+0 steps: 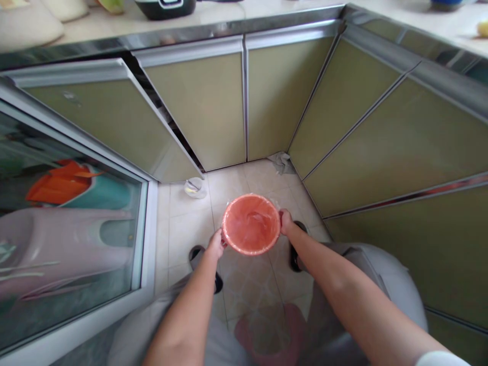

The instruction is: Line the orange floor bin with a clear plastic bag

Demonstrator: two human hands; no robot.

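An orange-pink bin (pixel 249 231) lined with a thin clear plastic bag is between my two hands, above the tiled floor. My left hand (pixel 216 244) is closed on the left side of its rim. On the opposite side my right hand (pixel 285 222) grips the rim too. The liner's edge is folded over the rim and wrinkles inside. Nothing else shows in the bin. Most of my fingertips are hidden behind its wall.
Olive cabinet doors (pixel 290 91) enclose the floor ahead and right; one at left stands ajar. A clear plastic container (pixel 195 188) and a grey cloth (pixel 281 162) lie on the floor. A glass door (pixel 68 223) is at left. A pink object (pixel 270 335) sits below.
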